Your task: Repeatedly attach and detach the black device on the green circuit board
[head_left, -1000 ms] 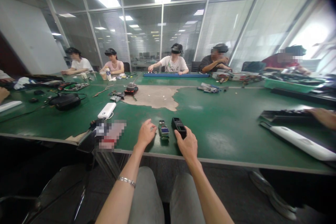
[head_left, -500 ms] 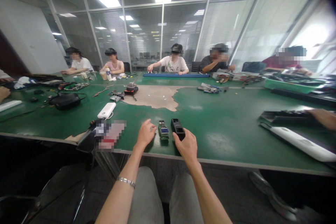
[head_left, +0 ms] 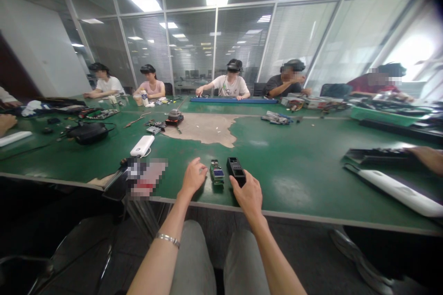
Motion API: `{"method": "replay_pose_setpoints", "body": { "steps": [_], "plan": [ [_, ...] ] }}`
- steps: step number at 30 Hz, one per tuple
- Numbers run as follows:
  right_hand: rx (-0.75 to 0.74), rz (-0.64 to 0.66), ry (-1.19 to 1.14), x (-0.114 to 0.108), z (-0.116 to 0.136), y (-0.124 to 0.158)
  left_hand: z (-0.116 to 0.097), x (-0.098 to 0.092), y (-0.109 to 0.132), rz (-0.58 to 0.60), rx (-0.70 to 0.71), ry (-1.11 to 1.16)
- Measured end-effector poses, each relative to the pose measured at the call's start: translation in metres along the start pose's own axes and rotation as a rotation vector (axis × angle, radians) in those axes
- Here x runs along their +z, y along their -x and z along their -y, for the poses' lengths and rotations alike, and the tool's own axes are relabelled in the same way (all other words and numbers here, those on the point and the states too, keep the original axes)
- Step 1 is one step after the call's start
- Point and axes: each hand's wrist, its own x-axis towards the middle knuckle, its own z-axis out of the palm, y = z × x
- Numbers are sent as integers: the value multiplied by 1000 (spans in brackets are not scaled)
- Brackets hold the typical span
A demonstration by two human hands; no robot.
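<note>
A small green circuit board with a bluish screen lies on the green table in front of me. Just left of it is my left hand, fingers apart and slightly curled, with nothing in it. To the board's right sits a black plastic housing with openings in its face. My right hand grips the near end of this housing, thumb on its left side and fingers on its right. Housing and board lie side by side, a narrow gap between them.
A white power bank and a pixelated packet lie to the left. Farther back are a black pouch and a red-black device. At right, another person's hand touches a black tray near a long white device.
The whole view has shifted slightly. Both hands, the board and the housing keep nearly the same places relative to each other.
</note>
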Motion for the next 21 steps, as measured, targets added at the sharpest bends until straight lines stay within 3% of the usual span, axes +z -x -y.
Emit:
{"method": "replay_pose_setpoints", "body": {
  "steps": [8, 12, 21],
  "plan": [
    [106, -4, -147, -18, 21, -9, -1, -1, 0, 5, -7, 3],
    [51, -1, -209, -26, 46, -13, -1, -1, 0, 1, -7, 5],
    [-51, 63, -118, -9, 76, -6, 2, 0, 0, -6, -8, 6]
  ]
}}
